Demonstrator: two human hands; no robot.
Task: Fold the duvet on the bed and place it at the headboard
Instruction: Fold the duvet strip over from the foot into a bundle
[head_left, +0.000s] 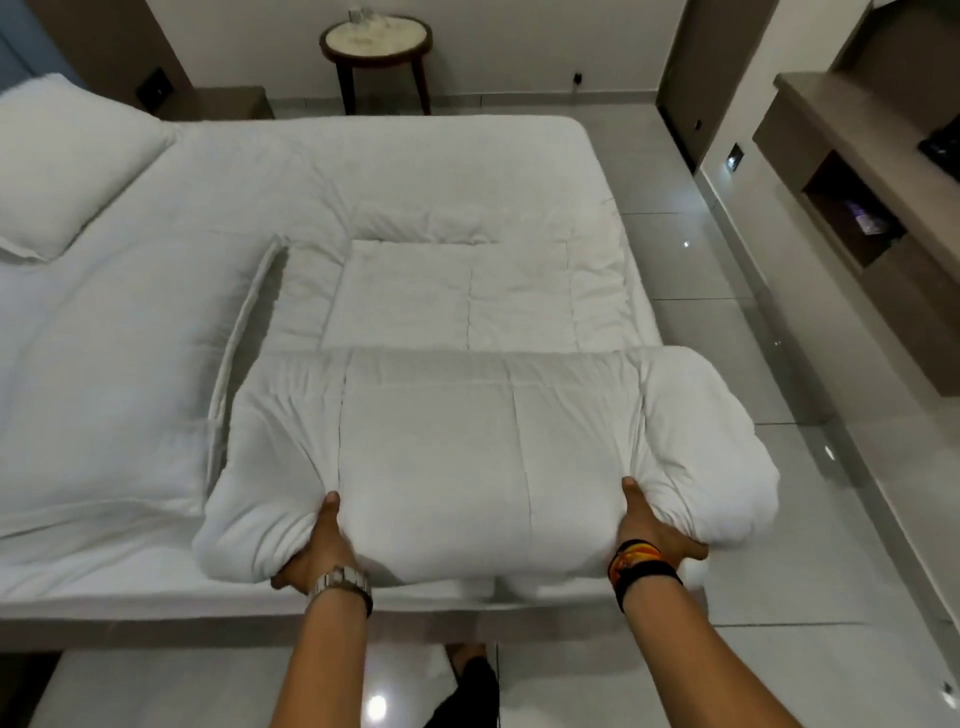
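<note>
Looks like a hotel room or a pretty tidy bedroom to me. There's a big bed (363, 171) with all-white sheets, a plump white pillow (67, 166) at the left end and a thick white duvet (457, 447) bunched near the close edge. Floor (691, 332) is glossy grey tile with ceiling lights reflecting off it. Against the far wall stands a small round side table (376, 39) on dark wooden legs, with what seem to be glasses on top. On the right there's a built-in brown shelf unit (857, 171) with an open cubby. Plain walls, wall switches, very minimal overall.
</note>
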